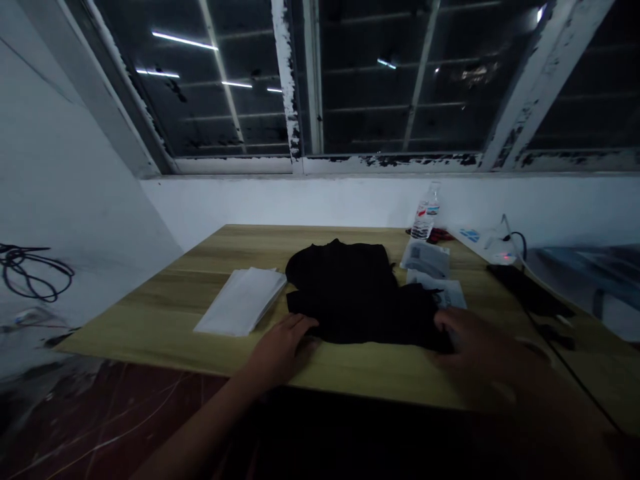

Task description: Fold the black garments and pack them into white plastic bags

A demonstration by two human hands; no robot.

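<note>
Resting flat and empty, the left hand (283, 350) lies with its fingers against the near edge of a black garment (350, 293); the right hand (480, 340) – blurred, its fingers curved and open, holding nothing that shows – is at the garment's lower right corner. The garment lies bunched in a rough fold between the hands, mid-table; a white stack (243, 301) sits just left of it; a gray packet (425, 259) and a paper (443, 291) lie just beyond its right side; farther off are a water bottle (425, 212) and a dark flat item (530, 290) – all on a wooden table (150, 320) below a window (200, 80).
</note>
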